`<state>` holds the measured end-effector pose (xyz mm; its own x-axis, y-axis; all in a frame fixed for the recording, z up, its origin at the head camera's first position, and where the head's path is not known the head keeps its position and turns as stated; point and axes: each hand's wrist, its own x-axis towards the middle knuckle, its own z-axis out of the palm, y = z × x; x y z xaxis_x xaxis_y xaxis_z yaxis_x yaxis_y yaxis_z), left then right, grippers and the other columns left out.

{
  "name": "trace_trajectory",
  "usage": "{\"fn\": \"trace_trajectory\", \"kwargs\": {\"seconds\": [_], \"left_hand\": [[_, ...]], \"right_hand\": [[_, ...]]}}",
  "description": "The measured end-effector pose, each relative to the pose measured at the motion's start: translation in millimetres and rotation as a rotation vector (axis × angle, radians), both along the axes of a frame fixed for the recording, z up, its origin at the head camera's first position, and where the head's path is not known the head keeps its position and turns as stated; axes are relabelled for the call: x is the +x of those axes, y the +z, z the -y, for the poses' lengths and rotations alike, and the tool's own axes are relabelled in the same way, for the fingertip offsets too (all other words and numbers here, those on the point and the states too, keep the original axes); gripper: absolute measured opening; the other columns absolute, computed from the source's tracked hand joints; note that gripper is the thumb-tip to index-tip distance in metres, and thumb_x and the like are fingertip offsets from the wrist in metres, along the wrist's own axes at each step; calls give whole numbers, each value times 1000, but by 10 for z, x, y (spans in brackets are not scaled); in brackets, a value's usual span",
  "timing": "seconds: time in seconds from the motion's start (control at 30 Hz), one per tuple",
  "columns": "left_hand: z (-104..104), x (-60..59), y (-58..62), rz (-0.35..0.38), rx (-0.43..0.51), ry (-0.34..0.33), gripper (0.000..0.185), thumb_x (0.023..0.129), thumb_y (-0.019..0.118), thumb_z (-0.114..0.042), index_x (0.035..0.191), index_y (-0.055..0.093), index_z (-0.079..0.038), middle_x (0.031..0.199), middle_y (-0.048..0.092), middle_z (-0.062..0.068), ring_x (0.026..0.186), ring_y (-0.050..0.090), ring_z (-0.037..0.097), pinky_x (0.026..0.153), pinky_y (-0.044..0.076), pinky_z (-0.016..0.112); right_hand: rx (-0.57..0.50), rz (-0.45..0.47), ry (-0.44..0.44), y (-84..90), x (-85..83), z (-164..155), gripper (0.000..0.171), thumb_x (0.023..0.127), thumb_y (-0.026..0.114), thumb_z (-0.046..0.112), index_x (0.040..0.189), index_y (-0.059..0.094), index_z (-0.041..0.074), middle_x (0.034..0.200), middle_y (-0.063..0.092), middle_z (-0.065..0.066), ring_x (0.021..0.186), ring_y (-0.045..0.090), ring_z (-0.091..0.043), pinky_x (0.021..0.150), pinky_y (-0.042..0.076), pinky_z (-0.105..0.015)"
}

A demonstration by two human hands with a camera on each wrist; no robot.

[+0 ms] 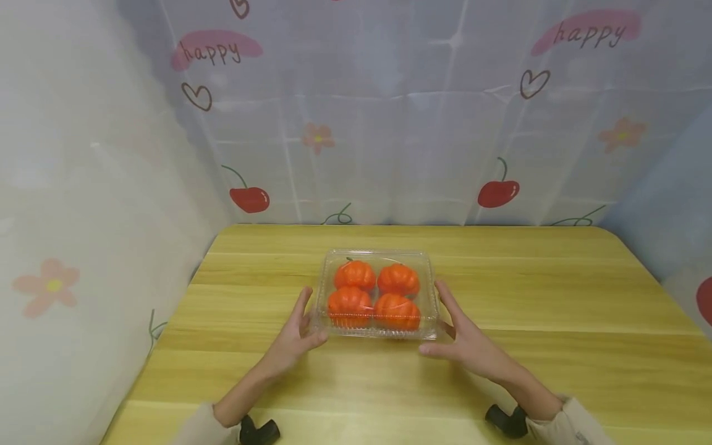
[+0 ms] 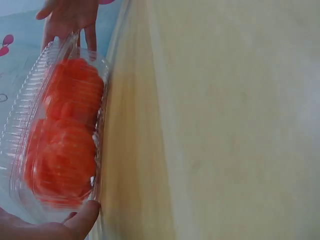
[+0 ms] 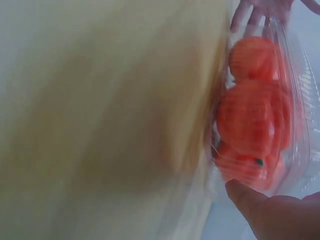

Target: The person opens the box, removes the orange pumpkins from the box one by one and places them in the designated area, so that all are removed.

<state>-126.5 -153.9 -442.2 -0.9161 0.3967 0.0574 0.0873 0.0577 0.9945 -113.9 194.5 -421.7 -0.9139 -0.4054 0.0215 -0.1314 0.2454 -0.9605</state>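
Observation:
A clear plastic clamshell box (image 1: 378, 253) with its lid down is near the middle of the wooden table (image 1: 534, 296). Several small orange pumpkins (image 1: 355, 275) show through it, two at the back and two at the front. My left hand (image 1: 289, 346) is at the box's left side, thumb by the front left corner. On the opposite side, my right hand (image 1: 470, 346) has its fingers extended along the wall and its thumb below the front right corner. Both wrist views show spread, mostly straight fingers. Whether the box rests on the wood or hangs just above it, I cannot tell.
Behind the table hangs a pale curtain (image 1: 378, 161) printed with cherries, hearts and flowers. A white sheet (image 1: 100, 204) covers the left side, and another pale sheet closes off the right. Wood surface surrounds the box on all sides.

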Motion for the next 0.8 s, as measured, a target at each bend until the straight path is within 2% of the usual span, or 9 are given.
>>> {"fn": "trace_trajectory", "kwargs": {"seconds": [0.1,0.3,0.37,0.47,0.57,0.8], "left_hand": [[-21,3,-18,2,15,27,111,90,73,-37,156,-9,-4,163,-7,19,144,17,44,108,32,58],[-51,-2,-25,33,36,20,103,91,73,-21,158,-3,-5,154,26,31,131,44,43,102,45,43],[-52,4,-22,40,35,13,102,91,73,-18,158,-2,-6,151,31,32,125,51,41,98,49,37],[-49,14,-28,39,18,11,101,91,73,-16,158,-1,-7,151,31,32,121,55,39,95,51,35],[-44,25,-33,51,-4,18,100,90,73,-15,159,1,-11,153,30,29,123,54,39,96,50,39],[-60,9,-45,14,-121,79,109,84,81,-19,159,3,-10,164,10,7,139,35,34,109,36,45]], "right_hand": [[-26,27,-8,-30,26,38,111,85,78,13,160,-3,26,164,-7,-11,139,22,-53,109,26,-64],[-37,11,-47,-62,40,102,111,84,80,13,160,0,24,164,-6,-8,145,13,-46,110,26,-61],[-41,2,-50,-70,39,120,111,83,80,13,160,0,22,164,-7,-8,146,8,-44,110,25,-60],[-48,-11,-47,-76,41,136,111,83,80,12,160,1,21,164,-8,-8,147,3,-42,111,23,-60],[-53,-15,-42,-88,39,141,110,83,80,11,160,2,22,164,-8,-8,147,3,-42,111,22,-60],[-54,11,-26,-86,48,133,110,85,78,9,160,-1,25,164,-10,-10,145,4,-48,110,23,-62]]}}
